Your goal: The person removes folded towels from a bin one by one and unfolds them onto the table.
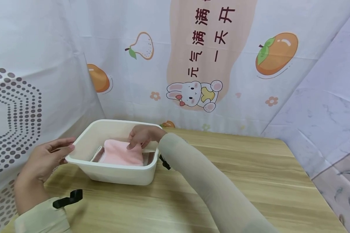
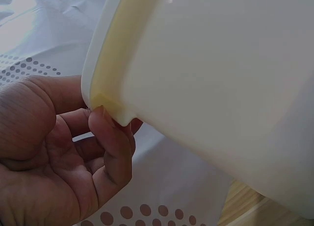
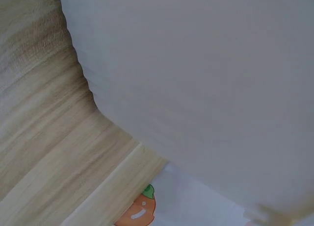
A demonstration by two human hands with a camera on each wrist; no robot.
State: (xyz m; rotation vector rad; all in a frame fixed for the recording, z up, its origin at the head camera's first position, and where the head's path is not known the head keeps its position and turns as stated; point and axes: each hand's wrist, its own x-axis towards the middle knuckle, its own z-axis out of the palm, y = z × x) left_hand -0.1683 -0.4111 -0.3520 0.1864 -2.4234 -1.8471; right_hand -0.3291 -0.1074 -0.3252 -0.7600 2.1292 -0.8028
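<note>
A white plastic basin (image 1: pixel 116 173) stands on the wooden table at the left, with a pink cloth (image 1: pixel 121 153) lying inside it. My left hand (image 1: pixel 45 158) grips the basin's left rim, thumb on top; the left wrist view shows the fingers (image 2: pixel 110 138) curled under the projecting lip of the basin (image 2: pixel 206 79). Reaching over the right rim, my right hand (image 1: pixel 143 135) pinches the upper right edge of the pink cloth between thumb and fingers. Brown-and-white fabric (image 1: pixel 148 158) shows beneath the cloth. In the right wrist view the basin's outer wall (image 3: pixel 196 88) hides most of that hand.
The wooden table (image 1: pixel 250 174) stretches to the right of the basin. Behind it hangs a white curtain (image 1: pixel 128 81) printed with fruit and a rabbit; a dotted curtain (image 1: pixel 23 106) hangs close beside my left hand. Dark straps (image 1: pixel 68 199) sit at the wrists.
</note>
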